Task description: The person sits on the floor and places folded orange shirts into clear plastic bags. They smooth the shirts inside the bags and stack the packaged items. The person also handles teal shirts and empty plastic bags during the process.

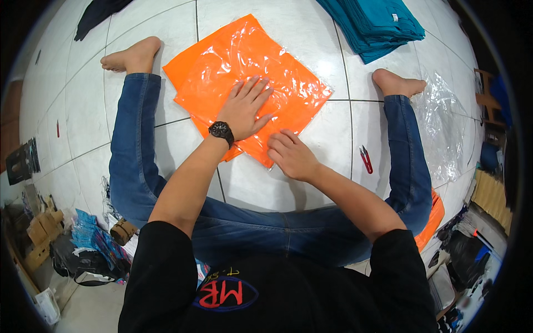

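A folded orange garment or cloth in a clear plastic bag (291, 87) lies slantwise on the white tiled floor between my legs. More orange cloth (183, 68) shows from beneath its left side. My left hand (243, 110), a black watch on its wrist, presses flat on the bag with the fingers spread. At the bag's lower right edge, near the corner, rests my right hand (293, 156) with its fingers curled. Whether those fingers pinch the plastic is hidden.
Red-handled thread snips (366, 160) lie right of my right hand. A stack of folded teal garments (374, 31) sits at upper right. Clear plastic bags (441, 125) spread beyond my right leg. Dark cloth (98, 16) is at upper left; a black bag (83, 258) and clutter line the left side.
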Available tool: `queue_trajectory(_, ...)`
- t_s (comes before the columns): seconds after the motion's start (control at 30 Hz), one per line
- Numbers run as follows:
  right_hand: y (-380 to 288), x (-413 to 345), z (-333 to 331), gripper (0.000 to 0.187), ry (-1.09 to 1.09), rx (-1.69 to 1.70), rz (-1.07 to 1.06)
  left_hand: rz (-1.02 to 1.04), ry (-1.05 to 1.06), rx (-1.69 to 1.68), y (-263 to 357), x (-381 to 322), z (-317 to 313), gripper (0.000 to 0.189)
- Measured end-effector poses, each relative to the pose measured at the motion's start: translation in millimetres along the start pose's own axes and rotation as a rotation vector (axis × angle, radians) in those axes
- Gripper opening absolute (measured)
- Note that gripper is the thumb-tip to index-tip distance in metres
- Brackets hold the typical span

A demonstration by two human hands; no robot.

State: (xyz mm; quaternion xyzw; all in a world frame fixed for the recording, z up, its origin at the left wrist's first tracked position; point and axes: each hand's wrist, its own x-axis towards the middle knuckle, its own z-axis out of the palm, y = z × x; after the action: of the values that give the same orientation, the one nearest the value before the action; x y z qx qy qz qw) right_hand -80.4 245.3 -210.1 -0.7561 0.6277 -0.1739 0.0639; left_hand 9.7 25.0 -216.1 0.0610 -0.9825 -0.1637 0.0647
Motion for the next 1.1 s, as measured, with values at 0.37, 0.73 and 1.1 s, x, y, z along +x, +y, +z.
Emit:
queue_trajectory(0.37, 62.4, -15.4, -66.2, 0.019, -0.129, -0.278, 0.018, -0.008, -0.028, 0.037, 5.0, 1.7, -2.8, 0.064)
queue_trajectory(0.73, 101.0, -27.9, -82.3, 0.015, -0.573, -0.437, 0.567, -0.003, -0.051, 0.027, 8.0, 5.3, -7.8, 0.063)
queue_trajectory(1.1, 11.8, -19.5, -13.3, 0.016, 0.41, 0.625, 1.156, -0.061, 0.061, -0.201, 1.9, 9.0, -8.6, 0.057)
